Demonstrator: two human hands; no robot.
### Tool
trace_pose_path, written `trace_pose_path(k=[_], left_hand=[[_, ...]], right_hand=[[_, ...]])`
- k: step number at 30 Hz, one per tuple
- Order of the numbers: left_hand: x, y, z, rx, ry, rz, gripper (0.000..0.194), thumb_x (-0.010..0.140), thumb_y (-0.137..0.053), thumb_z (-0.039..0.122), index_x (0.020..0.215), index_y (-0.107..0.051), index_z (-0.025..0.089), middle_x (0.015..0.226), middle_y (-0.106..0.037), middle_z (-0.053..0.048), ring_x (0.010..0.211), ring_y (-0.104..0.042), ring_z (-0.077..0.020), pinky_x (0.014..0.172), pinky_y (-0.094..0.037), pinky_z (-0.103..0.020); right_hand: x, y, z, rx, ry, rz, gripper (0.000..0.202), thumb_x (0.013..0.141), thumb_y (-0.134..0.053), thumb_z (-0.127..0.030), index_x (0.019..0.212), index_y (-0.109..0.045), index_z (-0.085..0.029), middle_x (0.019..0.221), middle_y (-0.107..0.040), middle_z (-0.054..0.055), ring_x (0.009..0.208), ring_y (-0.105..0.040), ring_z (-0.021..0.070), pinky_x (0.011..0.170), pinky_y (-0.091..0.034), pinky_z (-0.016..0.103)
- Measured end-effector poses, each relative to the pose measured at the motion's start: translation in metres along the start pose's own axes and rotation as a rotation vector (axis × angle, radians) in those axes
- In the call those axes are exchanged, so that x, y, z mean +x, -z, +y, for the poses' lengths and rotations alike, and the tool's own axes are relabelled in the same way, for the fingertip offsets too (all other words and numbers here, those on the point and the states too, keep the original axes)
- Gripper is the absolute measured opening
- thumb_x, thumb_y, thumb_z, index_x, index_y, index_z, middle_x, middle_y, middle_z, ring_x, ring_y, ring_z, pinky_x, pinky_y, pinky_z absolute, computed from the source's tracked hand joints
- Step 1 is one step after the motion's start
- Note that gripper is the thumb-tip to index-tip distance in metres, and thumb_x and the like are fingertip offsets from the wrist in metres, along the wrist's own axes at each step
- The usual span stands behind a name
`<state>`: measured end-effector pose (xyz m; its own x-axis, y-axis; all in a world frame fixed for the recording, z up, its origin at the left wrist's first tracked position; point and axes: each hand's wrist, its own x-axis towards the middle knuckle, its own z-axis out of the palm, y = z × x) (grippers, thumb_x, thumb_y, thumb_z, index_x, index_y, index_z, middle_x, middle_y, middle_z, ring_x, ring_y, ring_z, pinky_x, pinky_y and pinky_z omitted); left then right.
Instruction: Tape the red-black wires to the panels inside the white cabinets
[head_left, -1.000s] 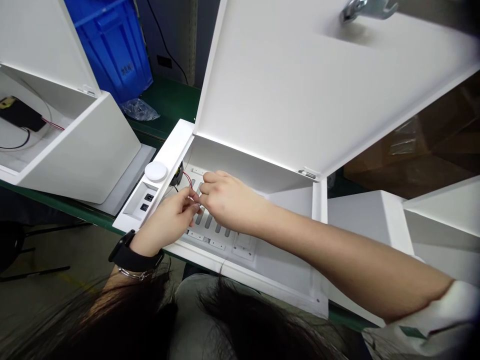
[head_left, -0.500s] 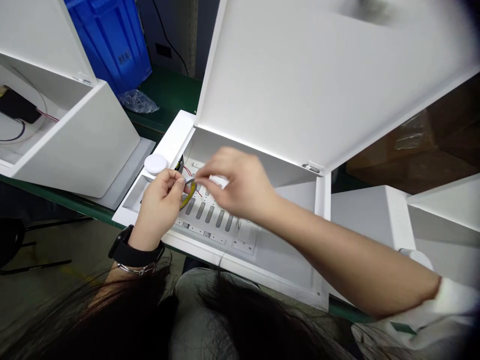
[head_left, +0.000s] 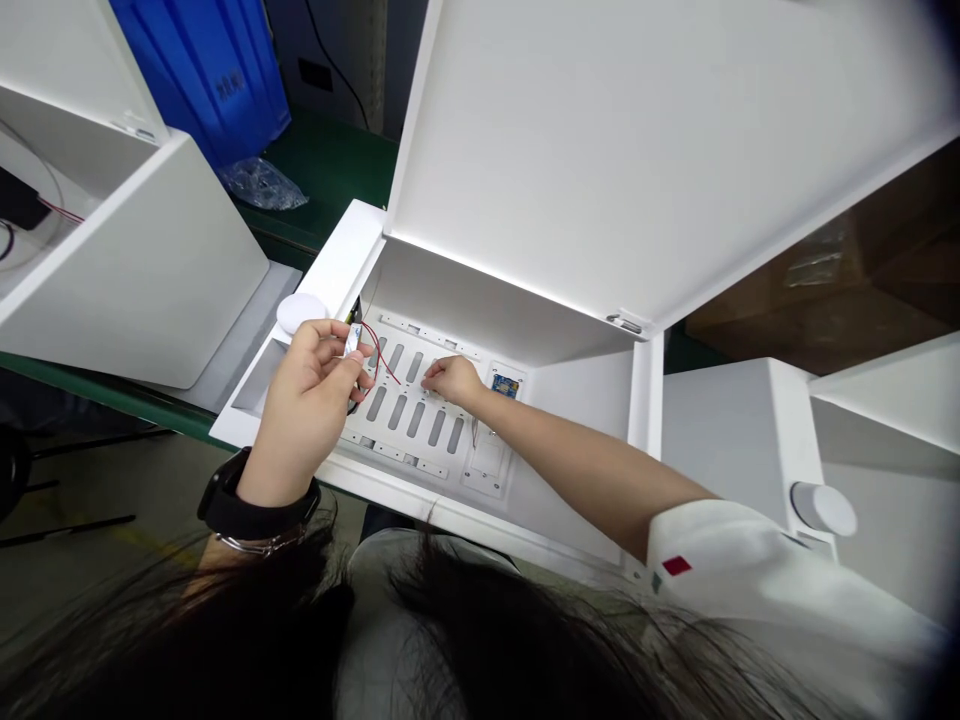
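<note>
My left hand is closed in a pinch on a small white-and-blue piece, whose kind I cannot make out. Thin red wires run beside its fingertips, into the open white box. Something dark shows just below those fingers. Down inside the box, my right hand has its fingertips pressed together at the slotted white plate. Whatever they pinch is too small to name. A blue circuit board lies beyond the right wrist, partly hidden by the forearm.
The box's large lid stands raised behind. Similar white boxes stand at left and right. A blue bin and clear plastic bag are on the green bench. A round white knob sits on the box's left rim.
My right hand has moved away from my left and down to the slotted plate. The curved yellow-and-grey strip between my hands no longer shows there. The blue board has come into view.
</note>
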<state>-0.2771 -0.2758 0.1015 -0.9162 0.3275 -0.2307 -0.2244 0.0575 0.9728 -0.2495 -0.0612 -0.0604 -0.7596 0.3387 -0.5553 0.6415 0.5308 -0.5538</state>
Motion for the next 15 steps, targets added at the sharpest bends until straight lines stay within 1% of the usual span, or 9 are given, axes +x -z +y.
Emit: trace_pose_path(k=[2, 3, 4, 5, 7, 8, 9, 12, 15], left_hand=[[0.0, 0.001, 0.0, 0.008, 0.006, -0.007, 0.018, 0.085, -0.06, 0.023, 0.098, -0.049, 0.022, 0.094, -0.065, -0.003, 0.065, -0.059, -0.0101, 0.056, -0.046, -0.023], [0.0, 0.001, 0.0, 0.01, 0.009, -0.01, 0.019, 0.084, -0.061, 0.023, 0.098, -0.049, 0.022, 0.095, -0.065, -0.003, 0.065, -0.059, -0.0101, 0.057, -0.046, -0.023], [-0.001, 0.001, 0.0, 0.011, 0.011, -0.012, 0.02, 0.084, -0.062, 0.023, 0.098, -0.049, 0.022, 0.094, -0.065, -0.003, 0.065, -0.059, -0.0101, 0.057, -0.045, -0.023], [-0.001, 0.002, 0.0, 0.01, 0.012, -0.013, 0.02, 0.083, -0.063, 0.023, 0.098, -0.048, 0.022, 0.094, -0.065, -0.003, 0.065, -0.059, -0.01, 0.057, -0.045, -0.023], [-0.001, 0.002, 0.0, 0.005, 0.013, -0.012, 0.021, 0.083, -0.063, 0.023, 0.098, -0.048, 0.022, 0.092, -0.065, -0.002, 0.064, -0.059, -0.0098, 0.057, -0.045, -0.023], [-0.001, 0.002, 0.0, 0.005, 0.014, -0.011, 0.021, 0.083, -0.063, 0.022, 0.097, -0.048, 0.022, 0.091, -0.065, -0.002, 0.064, -0.059, -0.0098, 0.056, -0.044, -0.022], [-0.001, 0.002, 0.001, 0.008, 0.014, -0.011, 0.021, 0.083, -0.063, 0.022, 0.097, -0.048, 0.022, 0.09, -0.065, -0.002, 0.064, -0.058, -0.0098, 0.056, -0.044, -0.022], [-0.002, 0.001, 0.002, 0.026, 0.011, -0.014, 0.021, 0.083, -0.063, 0.022, 0.097, -0.048, 0.022, 0.09, -0.065, -0.001, 0.064, -0.058, -0.01, 0.056, -0.044, -0.023], [-0.002, 0.0, 0.003, 0.049, 0.006, -0.017, 0.02, 0.083, -0.063, 0.023, 0.098, -0.049, 0.022, 0.091, -0.065, -0.001, 0.066, -0.059, -0.0101, 0.059, -0.046, -0.023]], right_hand=[[0.005, -0.008, 0.006, 0.085, -0.014, -0.004, 0.052, 0.068, -0.077, -0.02, 0.119, -0.067, -0.014, 0.07, -0.07, 0.001, 0.062, -0.061, 0.0115, 0.065, -0.048, 0.022], [0.008, -0.011, 0.009, 0.114, -0.019, -0.005, 0.06, 0.068, -0.078, -0.02, 0.126, -0.063, -0.014, 0.069, -0.07, 0.001, 0.061, -0.061, 0.0113, 0.064, -0.048, 0.021], [0.01, -0.014, 0.012, 0.135, -0.025, -0.003, 0.06, 0.068, -0.078, -0.019, 0.126, -0.063, -0.014, 0.069, -0.07, 0.001, 0.06, -0.061, 0.0112, 0.064, -0.048, 0.021], [0.013, -0.018, 0.016, 0.149, -0.035, 0.003, 0.053, 0.069, -0.077, -0.019, 0.12, -0.066, -0.014, 0.069, -0.07, 0.001, 0.06, -0.061, 0.0109, 0.063, -0.047, 0.021], [0.018, -0.025, 0.023, 0.177, -0.061, 0.017, 0.03, 0.071, -0.074, -0.02, 0.1, -0.073, -0.013, 0.069, -0.07, 0.002, 0.059, -0.06, 0.0104, 0.06, -0.047, 0.02], [0.019, -0.03, 0.026, 0.193, -0.075, 0.023, 0.022, 0.071, -0.073, -0.02, 0.092, -0.074, -0.013, 0.069, -0.07, 0.003, 0.058, -0.06, 0.0102, 0.058, -0.046, 0.02], [0.021, -0.033, 0.028, 0.207, -0.083, 0.026, 0.018, 0.071, -0.073, -0.02, 0.087, -0.073, -0.013, 0.068, -0.07, 0.003, 0.057, -0.06, 0.0102, 0.056, -0.046, 0.019], [0.024, -0.042, 0.034, 0.222, -0.071, 0.018, 0.017, 0.068, -0.075, -0.022, 0.083, -0.072, -0.014, 0.064, -0.069, 0.002, 0.054, -0.06, 0.0104, 0.054, -0.045, 0.02], [0.025, -0.046, 0.035, 0.191, -0.039, 0.033, 0.018, 0.062, -0.078, -0.021, 0.078, -0.071, -0.016, 0.065, -0.069, 0.001, 0.057, -0.061, 0.0113, 0.056, -0.046, 0.021]])
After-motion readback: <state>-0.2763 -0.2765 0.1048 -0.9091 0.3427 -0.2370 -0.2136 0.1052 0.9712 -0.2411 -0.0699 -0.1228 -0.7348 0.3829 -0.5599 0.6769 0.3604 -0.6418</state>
